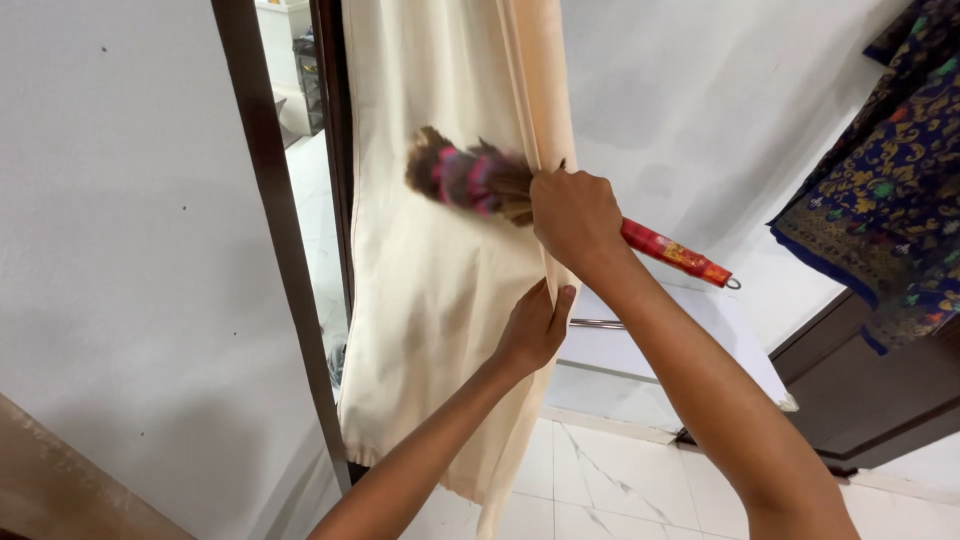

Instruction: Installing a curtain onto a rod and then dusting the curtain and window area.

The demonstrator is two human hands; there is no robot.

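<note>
Cream curtain (440, 300): hangs in the dark-framed doorway (275, 230), beside the white wall (110, 200).
Patterned blue cloth (890, 190): hanging far right, well apart.
Feather duster (470, 180): blurred head against the curtain, red handle (675, 255) trailing right.
Right hand (575, 215): closed around the duster.
Left hand (535, 330): pinching the curtain's edge, just below.

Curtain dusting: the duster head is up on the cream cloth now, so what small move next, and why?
Probably sweep the feather duster downward along the curtain. The right hand grips its handle high up, while the left hand holds the curtain edge, with undusted cloth below.
</note>
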